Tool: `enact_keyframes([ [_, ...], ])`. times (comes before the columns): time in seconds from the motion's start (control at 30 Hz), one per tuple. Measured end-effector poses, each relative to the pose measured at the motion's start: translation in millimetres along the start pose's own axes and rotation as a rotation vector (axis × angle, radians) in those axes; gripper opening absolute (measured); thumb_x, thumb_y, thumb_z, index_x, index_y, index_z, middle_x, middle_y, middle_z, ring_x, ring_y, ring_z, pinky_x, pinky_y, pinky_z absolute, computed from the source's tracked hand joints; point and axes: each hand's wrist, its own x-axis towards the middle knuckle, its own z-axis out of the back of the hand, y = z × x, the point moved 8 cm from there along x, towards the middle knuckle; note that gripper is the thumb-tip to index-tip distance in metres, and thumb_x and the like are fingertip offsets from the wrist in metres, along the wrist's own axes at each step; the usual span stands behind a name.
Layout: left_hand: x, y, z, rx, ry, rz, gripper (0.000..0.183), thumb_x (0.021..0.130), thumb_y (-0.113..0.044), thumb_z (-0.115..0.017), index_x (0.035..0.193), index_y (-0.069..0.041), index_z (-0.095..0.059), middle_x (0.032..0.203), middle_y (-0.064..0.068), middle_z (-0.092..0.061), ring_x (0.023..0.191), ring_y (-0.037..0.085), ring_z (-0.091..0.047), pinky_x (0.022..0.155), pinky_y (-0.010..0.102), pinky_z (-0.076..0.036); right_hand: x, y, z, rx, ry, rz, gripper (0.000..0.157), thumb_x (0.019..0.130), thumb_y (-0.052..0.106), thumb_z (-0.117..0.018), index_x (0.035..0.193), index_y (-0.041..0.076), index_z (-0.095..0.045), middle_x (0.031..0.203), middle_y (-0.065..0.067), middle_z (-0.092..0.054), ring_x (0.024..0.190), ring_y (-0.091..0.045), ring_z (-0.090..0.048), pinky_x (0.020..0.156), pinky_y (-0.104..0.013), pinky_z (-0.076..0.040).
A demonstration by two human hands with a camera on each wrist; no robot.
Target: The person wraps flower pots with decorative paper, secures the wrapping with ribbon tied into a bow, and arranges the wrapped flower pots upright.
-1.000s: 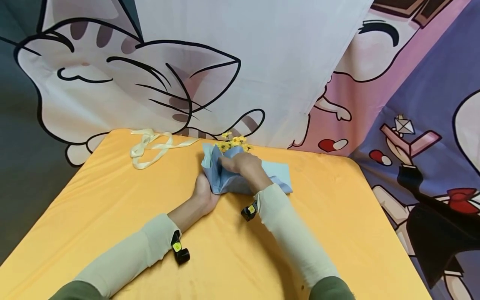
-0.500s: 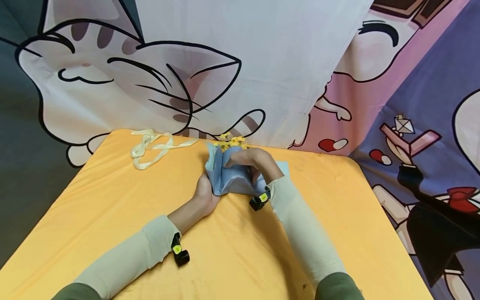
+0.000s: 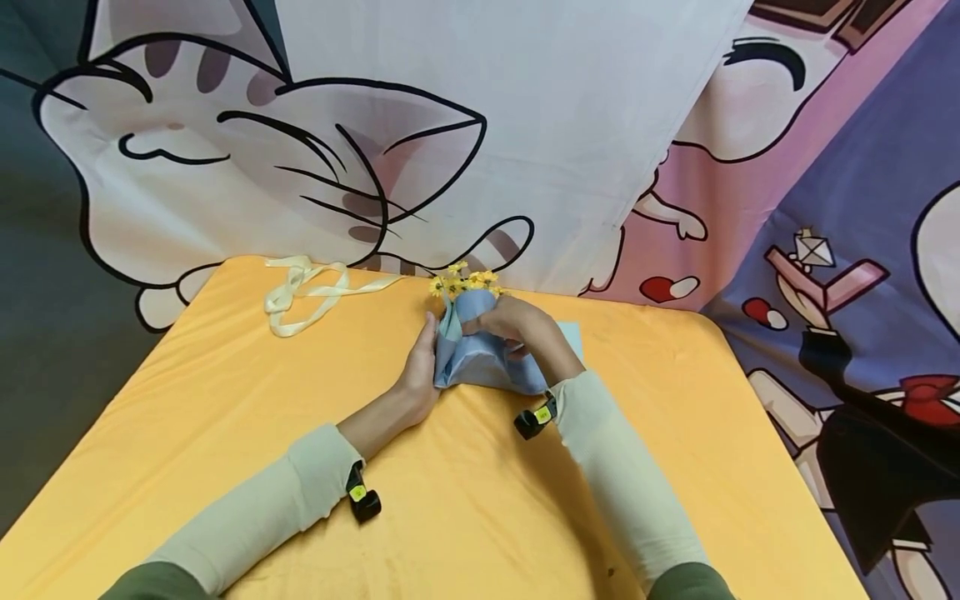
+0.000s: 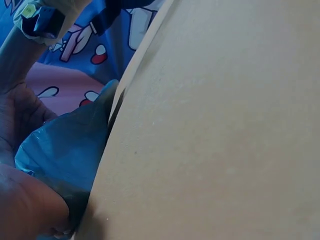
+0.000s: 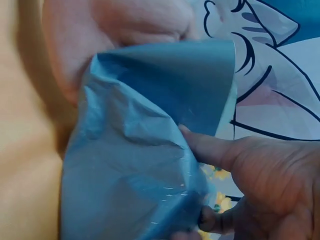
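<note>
Blue wrapping paper [image 3: 480, 362] lies folded around a bunch of small yellow flowers [image 3: 459, 282], whose blooms show past its far end. My left hand [image 3: 415, 379] holds the paper's left side with the thumb upright; most of its fingers are hidden behind the paper. My right hand [image 3: 521, 321] reaches over from the right and pinches the paper near the flowers. In the right wrist view, fingertips of my right hand [image 5: 272, 175] press the edge of a fold, and the left flap stands up before my left hand [image 5: 120, 25].
A loosely knotted cream ribbon [image 3: 300, 292] lies at the table's back left. A yellow cloth covers the table [image 3: 450, 508]. Close behind its back edge hangs a cartoon-printed backdrop [image 3: 585, 142]. Each wrist wears a small black camera [image 3: 365, 504].
My left hand has come up and to the right, bringing the paper's left flap inward and narrowing it. My right hand has shifted right and slightly away from the flap.
</note>
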Motion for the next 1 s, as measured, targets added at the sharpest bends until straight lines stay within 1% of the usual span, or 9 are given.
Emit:
enact_keyframes([
  [0.1,0.3,-2.5,0.2,0.093,0.002,-0.009,0.081,0.119,-0.067,-0.017,0.183,-0.022,0.003,0.193,-0.002,0.007,0.179,0.023,0.009,0.146,0.047,0.003,-3,2,-1.3,-0.007,-0.027,0.086,0.068,0.105,0.053,-0.075,0.148,0.005,-0.055,0.09,-0.004,-0.048,0.07,-0.015,-0.052,0.064,-0.032,-0.064],
  [0.17,0.0,-5.0,1.1,0.164,0.001,-0.022,0.08,0.119,-0.065,-0.015,0.183,-0.021,0.006,0.192,-0.002,0.01,0.179,0.023,0.012,0.146,0.049,0.005,-5,3,-1.6,-0.037,-0.042,0.114,0.06,0.108,0.055,-0.072,0.137,0.003,-0.062,0.084,-0.003,-0.045,0.063,-0.013,-0.05,0.063,-0.031,-0.066],
  [0.3,2.1,-10.6,-4.1,0.282,0.047,-0.071,0.077,0.121,-0.059,-0.011,0.182,-0.014,0.006,0.192,0.003,0.011,0.178,0.024,0.014,0.146,0.049,0.006,-10,1,-0.5,-0.02,-0.02,0.132,0.052,0.113,0.056,-0.063,0.119,0.004,-0.065,0.087,-0.005,-0.049,0.067,-0.017,-0.058,0.069,-0.033,-0.069],
  [0.47,4.5,-13.3,-12.1,0.337,0.089,-0.079,0.077,0.121,-0.055,-0.009,0.181,-0.007,0.002,0.192,0.008,0.009,0.179,0.027,0.013,0.146,0.049,0.006,-14,-3,5.5,0.123,0.032,0.161,0.037,0.117,0.033,-0.062,0.088,0.013,-0.05,0.089,-0.007,-0.047,0.077,-0.021,-0.054,0.074,-0.037,-0.071],
  [0.57,4.9,-14.7,-13.0,0.348,0.078,-0.08,0.075,0.121,-0.051,-0.011,0.181,-0.006,-0.002,0.192,0.01,0.006,0.179,0.03,0.011,0.146,0.051,0.004,-12,-6,9.3,0.178,0.046,0.161,0.031,0.114,0.024,-0.066,0.089,0.012,-0.054,0.093,-0.008,-0.051,0.085,-0.024,-0.059,0.075,-0.038,-0.071],
  [0.7,4.8,-16.7,-14.2,0.357,0.073,-0.072,0.068,0.122,-0.043,-0.017,0.182,-0.012,-0.01,0.193,0.006,0.005,0.179,0.028,0.01,0.146,0.051,0.003,-9,-12,13.0,0.235,0.045,0.127,0.022,0.111,0.025,-0.074,0.103,0.006,-0.064,0.109,-0.012,-0.061,0.097,-0.027,-0.068,0.077,-0.038,-0.072],
  [0.8,6.9,-19.0,-11.8,0.339,0.049,-0.045,0.062,0.121,-0.031,-0.028,0.181,-0.017,-0.023,0.193,0.002,-0.004,0.18,0.024,0.002,0.146,0.048,-0.002,-7,-17,15.0,0.27,0.044,0.117,0.023,0.109,0.026,-0.077,0.109,0.004,-0.068,0.118,-0.014,-0.065,0.103,-0.028,-0.071,0.078,-0.039,-0.072],
  [0.9,13.0,-22.6,-6.6,0.318,0.024,-0.022,0.058,0.119,-0.02,-0.043,0.177,-0.016,-0.039,0.191,0.004,-0.018,0.179,0.027,-0.012,0.146,0.047,-0.013,-6,-21,16.1,0.311,0.045,0.118,0.021,0.108,0.023,-0.078,0.107,0.005,-0.068,0.113,-0.013,-0.065,0.099,-0.027,-0.071,0.079,-0.04,-0.072],
  [1.0,20.3,-25.6,1.3,0.366,0.001,-0.031,0.056,0.115,-0.017,-0.059,0.17,-0.014,-0.052,0.187,0.009,-0.029,0.174,0.031,-0.025,0.143,0.049,-0.024,-4,-24,15.1,0.354,0.049,0.12,0.016,0.108,0.018,-0.075,0.107,0.004,-0.068,0.105,-0.01,-0.063,0.092,-0.025,-0.07,0.079,-0.041,-0.072],
])
